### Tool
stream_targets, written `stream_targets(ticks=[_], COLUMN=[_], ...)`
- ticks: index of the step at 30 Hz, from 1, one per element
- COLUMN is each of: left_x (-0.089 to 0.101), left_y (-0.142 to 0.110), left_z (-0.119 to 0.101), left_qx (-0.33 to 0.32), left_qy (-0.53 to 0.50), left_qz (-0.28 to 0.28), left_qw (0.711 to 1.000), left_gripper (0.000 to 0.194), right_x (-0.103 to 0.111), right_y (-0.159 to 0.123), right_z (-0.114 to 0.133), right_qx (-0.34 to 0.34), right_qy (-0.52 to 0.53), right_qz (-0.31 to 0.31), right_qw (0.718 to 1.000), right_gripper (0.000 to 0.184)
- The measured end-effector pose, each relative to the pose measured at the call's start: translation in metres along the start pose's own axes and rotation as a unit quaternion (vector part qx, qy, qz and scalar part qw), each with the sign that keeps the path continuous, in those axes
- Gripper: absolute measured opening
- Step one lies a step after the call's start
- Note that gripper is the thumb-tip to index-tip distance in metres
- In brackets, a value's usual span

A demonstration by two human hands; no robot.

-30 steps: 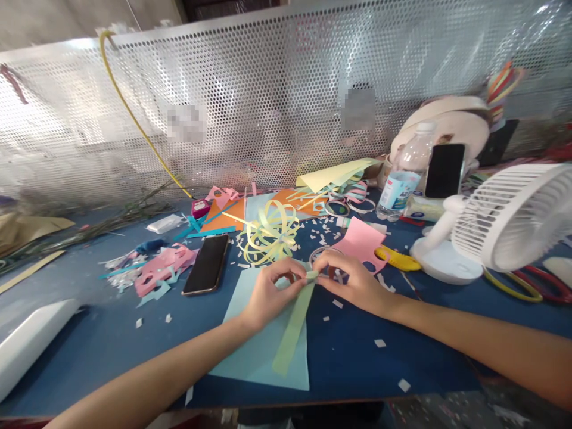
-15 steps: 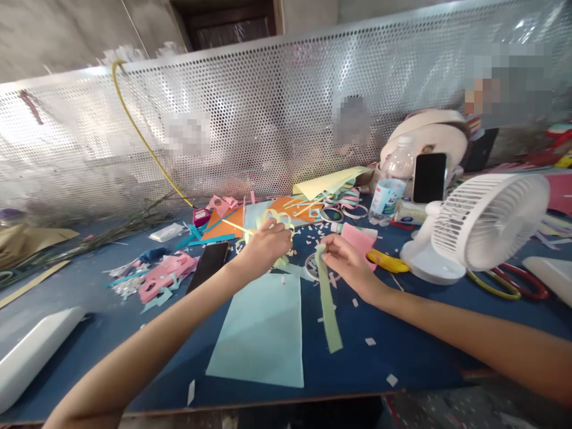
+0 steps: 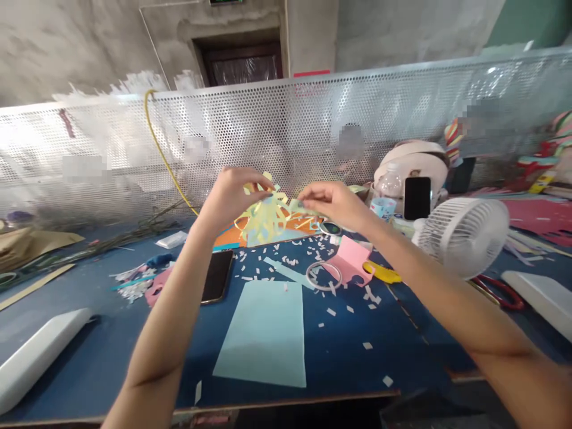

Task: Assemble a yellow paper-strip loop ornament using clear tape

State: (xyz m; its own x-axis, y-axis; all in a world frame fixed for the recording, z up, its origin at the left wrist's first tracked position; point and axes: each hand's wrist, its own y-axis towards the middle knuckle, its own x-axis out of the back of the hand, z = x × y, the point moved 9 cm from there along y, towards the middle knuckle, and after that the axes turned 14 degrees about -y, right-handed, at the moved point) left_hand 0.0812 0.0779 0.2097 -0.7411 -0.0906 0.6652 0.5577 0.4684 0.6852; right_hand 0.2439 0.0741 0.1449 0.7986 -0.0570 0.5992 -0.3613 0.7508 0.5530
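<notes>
My left hand [image 3: 235, 193] is raised over the middle of the table, thumb and fingers pinched on a bundle of pale yellow paper loops [image 3: 266, 220] that hangs beneath it. To the right of it, my right hand [image 3: 333, 202] pinches a light green paper strip [image 3: 297, 207], whose far end reaches close to the loops. Whether strip and bundle touch, I cannot tell. Below both hands lies a light blue paper sheet [image 3: 263, 333], flat on the blue table. A roll of tape [image 3: 308, 276] and a narrow blue paper strip [image 3: 286, 271] rest just beyond it.
Paper scraps are scattered about. A black phone [image 3: 218, 277] lies left of the sheet. Rightward are pink paper [image 3: 351, 259], a yellow cutter [image 3: 382, 272], a white fan [image 3: 465, 235], red-handled scissors [image 3: 503, 292] and a bottle [image 3: 386, 193]. A perforated metal screen [image 3: 268, 119] stands behind.
Both hands have risen away from the table, bringing the yellow loops and green strip up with them. The strip's end now sits nearer the loops. The camera view has tilted upward.
</notes>
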Motion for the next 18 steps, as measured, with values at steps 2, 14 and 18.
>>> stream_targets(ticks=[2, 14, 18], left_x=[0.022, 0.065, 0.064], left_y=[-0.002, -0.021, -0.021], left_z=[-0.003, -0.007, -0.003], left_qx=[0.016, 0.032, 0.037], left_qy=[-0.019, -0.071, -0.084], left_qz=[-0.049, -0.161, -0.170], left_qw=[0.998, 0.984, 0.981], left_gripper=[0.009, 0.009, 0.009], right_x=[0.018, -0.004, -0.017], right_y=[0.015, 0.053, 0.058], right_z=[0.025, 0.109, 0.107], right_qx=[0.035, 0.183, 0.180], right_qy=[-0.075, -0.140, -0.178], right_qz=[-0.043, -0.104, -0.123], right_qw=[0.996, 0.967, 0.959], right_gripper=[0.015, 0.016, 0.008])
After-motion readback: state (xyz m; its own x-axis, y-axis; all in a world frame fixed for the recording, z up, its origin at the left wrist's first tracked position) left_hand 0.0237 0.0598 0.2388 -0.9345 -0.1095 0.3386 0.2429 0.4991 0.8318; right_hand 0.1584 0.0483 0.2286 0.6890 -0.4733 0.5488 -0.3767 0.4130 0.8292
